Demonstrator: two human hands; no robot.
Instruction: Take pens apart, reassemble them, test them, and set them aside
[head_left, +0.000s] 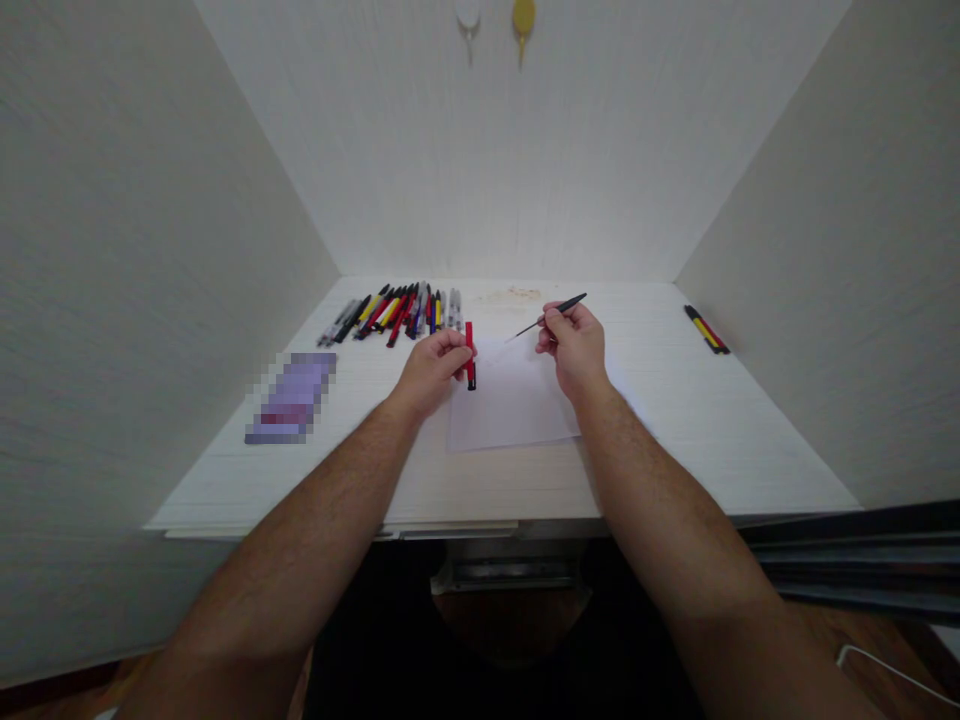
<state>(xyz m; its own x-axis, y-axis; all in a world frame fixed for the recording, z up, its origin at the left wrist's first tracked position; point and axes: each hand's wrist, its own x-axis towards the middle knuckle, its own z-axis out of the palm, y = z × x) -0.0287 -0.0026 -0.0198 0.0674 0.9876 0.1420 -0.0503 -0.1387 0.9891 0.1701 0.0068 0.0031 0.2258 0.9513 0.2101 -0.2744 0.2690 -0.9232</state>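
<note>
My left hand (437, 372) pinches a red pen barrel (469, 345) with a black clip end, held nearly upright over the left edge of the white paper (517, 405). In my right hand (574, 345) is a black pen piece (571, 303), its dark end pointing up and right. A thin refill-like rod (525, 330) sticks out of it toward the lower left, its tip just above the paper's far part. The two held pieces are apart. Beyond my left hand lies a pile of pens (405, 310) in red, yellow, black, blue and clear.
A few pens (706, 330) lie together at the right edge of the white desk (712, 430). On the left is a pixelated purple rectangular thing (292, 395). Walls stand on three sides, with a white hook (469, 15) and a yellow hook (523, 18) on the back one.
</note>
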